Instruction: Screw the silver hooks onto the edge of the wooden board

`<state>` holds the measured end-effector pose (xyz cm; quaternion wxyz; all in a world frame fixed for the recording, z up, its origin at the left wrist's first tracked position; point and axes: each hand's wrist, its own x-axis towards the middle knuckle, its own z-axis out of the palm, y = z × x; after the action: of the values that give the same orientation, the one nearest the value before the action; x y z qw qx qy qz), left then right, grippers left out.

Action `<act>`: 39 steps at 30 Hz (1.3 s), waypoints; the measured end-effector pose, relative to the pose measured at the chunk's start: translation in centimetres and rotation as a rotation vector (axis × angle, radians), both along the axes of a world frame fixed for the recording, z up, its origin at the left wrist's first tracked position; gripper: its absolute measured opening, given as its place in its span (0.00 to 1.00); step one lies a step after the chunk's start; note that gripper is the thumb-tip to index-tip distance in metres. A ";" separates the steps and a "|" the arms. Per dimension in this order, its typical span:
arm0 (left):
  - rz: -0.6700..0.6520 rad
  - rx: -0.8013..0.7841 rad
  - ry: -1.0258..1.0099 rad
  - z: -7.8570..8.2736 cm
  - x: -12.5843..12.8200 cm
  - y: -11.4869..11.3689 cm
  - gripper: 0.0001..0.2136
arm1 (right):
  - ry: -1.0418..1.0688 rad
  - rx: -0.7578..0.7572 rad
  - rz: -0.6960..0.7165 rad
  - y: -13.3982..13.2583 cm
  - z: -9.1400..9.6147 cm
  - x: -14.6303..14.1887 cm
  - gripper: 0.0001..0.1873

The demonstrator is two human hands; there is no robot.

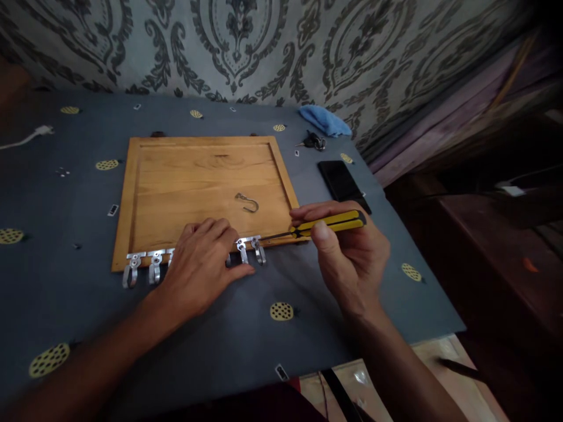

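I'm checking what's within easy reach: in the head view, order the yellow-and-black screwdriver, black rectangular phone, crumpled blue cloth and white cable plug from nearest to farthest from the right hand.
1. Yellow-and-black screwdriver: held in the right hand.
2. Black rectangular phone: just beyond that hand.
3. Crumpled blue cloth: past the phone, back right.
4. White cable plug: far left.

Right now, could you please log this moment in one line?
left hand: on hook rail; right hand: holding screwdriver, tip near rail; wooden panel: on table; loose hook: on panel
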<state>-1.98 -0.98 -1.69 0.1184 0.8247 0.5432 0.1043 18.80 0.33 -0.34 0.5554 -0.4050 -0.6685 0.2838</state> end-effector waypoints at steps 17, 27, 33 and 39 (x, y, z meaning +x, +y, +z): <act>-0.005 -0.011 0.020 0.1 -0.1 -0.1 0.18 | -0.128 -0.047 0.081 0.7 0.5 -0.6 0.07; 0.000 0.012 0.019 0.0 0.1 0.0 0.18 | -0.273 -0.060 0.248 2.2 2.0 -0.6 0.09; -0.004 0.006 0.026 0.0 0.0 -0.1 0.19 | -0.272 -0.087 0.053 2.2 2.0 -0.9 0.16; -0.002 0.004 0.017 0.0 0.0 0.0 0.18 | -0.162 -0.239 0.205 2.1 2.8 -0.2 0.15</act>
<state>-2.00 -1.00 -1.68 0.1121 0.8262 0.5433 0.0982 18.58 2.41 2.41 0.4156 -0.4195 -0.7103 0.3830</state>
